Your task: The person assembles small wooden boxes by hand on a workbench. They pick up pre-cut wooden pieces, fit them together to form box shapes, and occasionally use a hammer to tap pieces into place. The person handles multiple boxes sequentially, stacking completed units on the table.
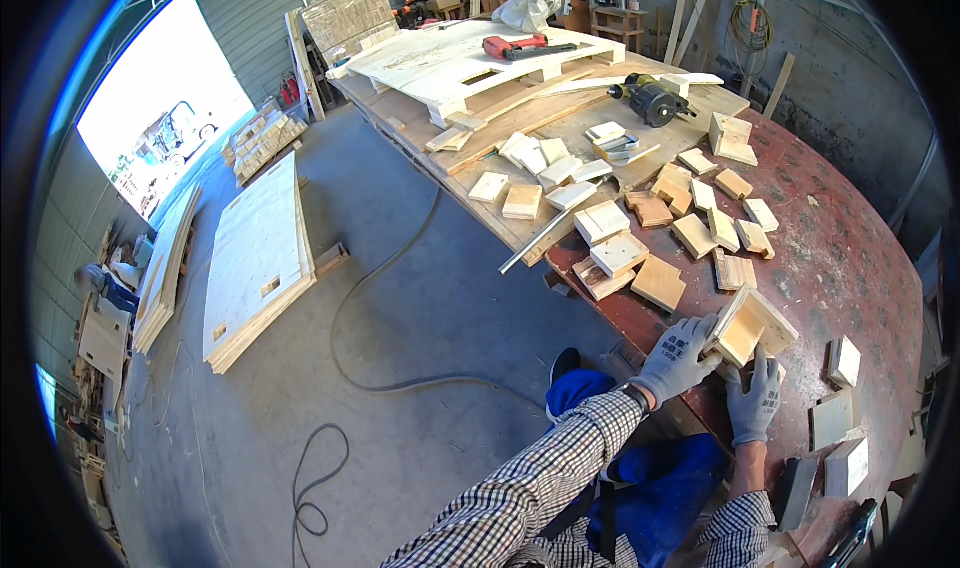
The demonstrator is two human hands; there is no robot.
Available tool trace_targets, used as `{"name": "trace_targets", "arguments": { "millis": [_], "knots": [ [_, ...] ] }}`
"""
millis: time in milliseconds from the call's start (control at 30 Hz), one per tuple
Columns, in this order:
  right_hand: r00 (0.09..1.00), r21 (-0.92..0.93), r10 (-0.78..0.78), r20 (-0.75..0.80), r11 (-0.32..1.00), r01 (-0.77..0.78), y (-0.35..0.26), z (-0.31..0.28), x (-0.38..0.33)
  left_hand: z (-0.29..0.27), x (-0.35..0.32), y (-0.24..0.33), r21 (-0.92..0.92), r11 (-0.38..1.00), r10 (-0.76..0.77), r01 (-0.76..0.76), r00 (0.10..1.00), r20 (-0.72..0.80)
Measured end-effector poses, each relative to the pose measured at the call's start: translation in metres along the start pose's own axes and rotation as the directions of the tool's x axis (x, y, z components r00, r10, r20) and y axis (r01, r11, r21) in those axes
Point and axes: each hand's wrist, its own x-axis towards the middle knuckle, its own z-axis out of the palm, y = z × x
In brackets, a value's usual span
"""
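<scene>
Both of my hands wear grey work gloves. Between them is a pale wooden block piece (pixel 742 332), tilted, with flat boards meeting at a corner. My left hand (pixel 680 358) is closed on its left side. My right hand (pixel 755 403) grips it from the near side, with the fingers partly hidden by the wood. The piece is held above the near edge of a dark red tabletop (pixel 810 298). Just beyond my hands lie several loose wooden blocks (pixel 692 236), some stacked, such as the block (pixel 658 284) nearest my left hand.
A pallet (pixel 450 68) bears a red and black tool (pixel 525 46) on the far wooden bench. A coil nailer (pixel 655 100) lies nearer. More blocks (pixel 845 362) and a dark block (pixel 796 493) are at right. A hose (pixel 340 348) crosses the floor beside stacked panels (pixel 258 258); a person (pixel 115 286) is far left.
</scene>
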Motion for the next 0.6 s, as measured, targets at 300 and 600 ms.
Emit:
{"name": "trace_targets", "arguments": {
  "millis": [300,600],
  "knots": [
    [1.0,-0.01,-0.023,-0.008,1.0,0.023,-0.006,0.0,-0.001,-0.003,-0.004,-0.002,0.003,1.0,-0.01,0.01,1.0,0.004],
    [1.0,-0.12,0.003,0.013,0.993,-0.001,-0.006,-0.007,0.001,-0.006,0.007,0.002,-0.012,0.993,0.12,-0.121,0.992,-0.027]
  ]
}}
